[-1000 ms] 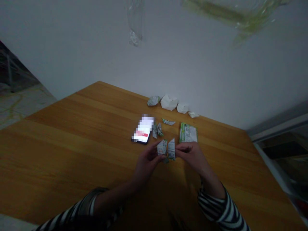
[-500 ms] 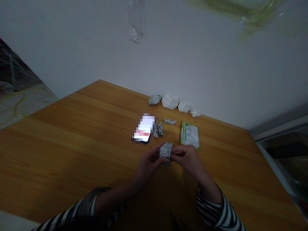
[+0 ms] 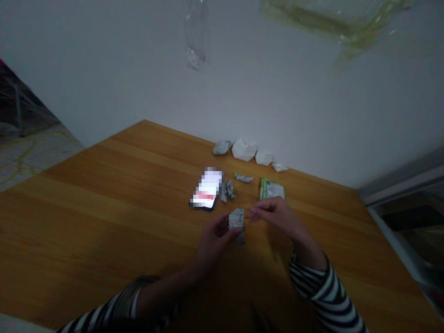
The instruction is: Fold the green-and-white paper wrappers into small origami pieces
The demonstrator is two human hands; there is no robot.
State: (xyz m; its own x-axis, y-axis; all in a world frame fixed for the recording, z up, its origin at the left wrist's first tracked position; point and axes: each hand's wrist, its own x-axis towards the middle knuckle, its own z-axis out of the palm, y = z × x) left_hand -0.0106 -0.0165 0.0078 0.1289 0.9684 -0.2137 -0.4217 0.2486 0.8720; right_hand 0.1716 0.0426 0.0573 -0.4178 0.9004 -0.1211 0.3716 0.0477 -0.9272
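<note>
My left hand (image 3: 215,238) pinches a small folded piece of printed green-and-white paper (image 3: 236,218) just above the wooden table (image 3: 104,208). My right hand (image 3: 277,216) hovers right beside the paper, fingers curled, thumb and forefinger close to its right edge; whether they still touch it is unclear. Behind my right hand lies a flat green printed sheet (image 3: 272,189). A lit phone (image 3: 206,189) lies on the table just beyond my left hand. Both arms wear striped sleeves.
Small folded paper pieces (image 3: 227,189) lie beside the phone, another (image 3: 243,178) behind them. More crumpled and folded papers (image 3: 244,149) sit in a row at the table's far edge against the white wall. A clear plastic bag (image 3: 194,32) hangs above.
The paper, spread in two flaps a second ago, has been pressed together into one small fold. My right hand has since drawn back slightly to the right, leaving my left hand holding it.
</note>
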